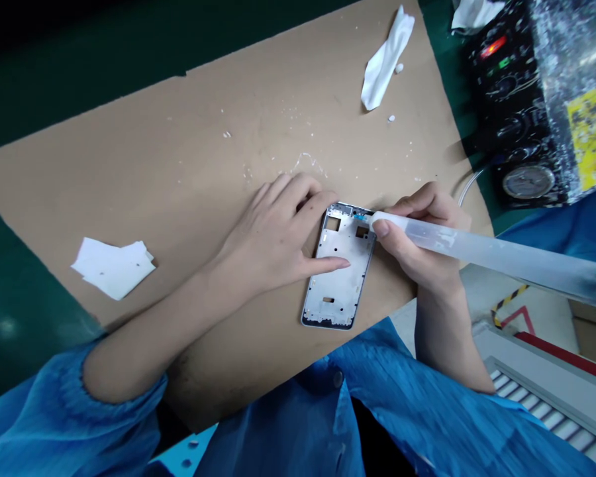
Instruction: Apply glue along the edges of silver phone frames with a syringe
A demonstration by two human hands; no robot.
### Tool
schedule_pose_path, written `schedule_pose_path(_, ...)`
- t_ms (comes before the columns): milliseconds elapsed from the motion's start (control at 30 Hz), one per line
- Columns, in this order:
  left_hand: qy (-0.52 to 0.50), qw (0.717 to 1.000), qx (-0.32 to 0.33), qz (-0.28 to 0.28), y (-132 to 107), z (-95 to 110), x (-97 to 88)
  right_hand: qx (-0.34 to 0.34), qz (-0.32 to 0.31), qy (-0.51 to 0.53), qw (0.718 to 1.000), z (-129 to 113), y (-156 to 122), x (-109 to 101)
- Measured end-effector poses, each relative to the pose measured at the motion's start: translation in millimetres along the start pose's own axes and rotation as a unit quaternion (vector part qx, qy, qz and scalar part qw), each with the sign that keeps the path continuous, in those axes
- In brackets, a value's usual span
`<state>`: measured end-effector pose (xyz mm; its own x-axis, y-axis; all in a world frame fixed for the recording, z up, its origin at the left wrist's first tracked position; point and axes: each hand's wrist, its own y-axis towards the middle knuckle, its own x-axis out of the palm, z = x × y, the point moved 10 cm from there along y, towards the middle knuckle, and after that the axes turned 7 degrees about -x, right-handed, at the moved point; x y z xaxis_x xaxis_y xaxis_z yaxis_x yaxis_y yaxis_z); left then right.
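A silver phone frame (345, 278) with small cutouts lies tilted on the brown cardboard. My left hand (288, 232) steadies it, the thumb across its face and the index finger at its upper left corner. In my right hand (422, 232) is a translucent dispensing syringe (457, 245), gripped near its front end. Its blue tip (361, 217) points at the top of the frame, close to a square opening; whether it touches the metal I cannot tell.
A cardboard sheet (179, 146) covers the green table (129, 53). White folded paper (114, 268) lies left, a crumpled tissue (387, 59) at the back. Beside the right edge stands a black control box (516, 106) with lit displays and a gauge. White specks dot the cardboard.
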<state>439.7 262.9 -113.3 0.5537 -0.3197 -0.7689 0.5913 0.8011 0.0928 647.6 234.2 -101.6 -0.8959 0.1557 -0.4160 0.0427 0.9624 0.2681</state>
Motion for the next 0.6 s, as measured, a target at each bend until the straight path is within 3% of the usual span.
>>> schedule_pose_path(367, -0.005, 1.000, -0.011, -0.014, 0.9, -0.5, 0.1, 0.018, -0.007, 0.012, 1.000, 0.7, -1.2, -0.3)
schedule_pose_path(600, 0.003, 1.000, -0.003, -0.003, 0.4, 0.8, -0.7, -0.004, 0.003, -0.003, 1.000, -2.1, 0.8, -1.2)
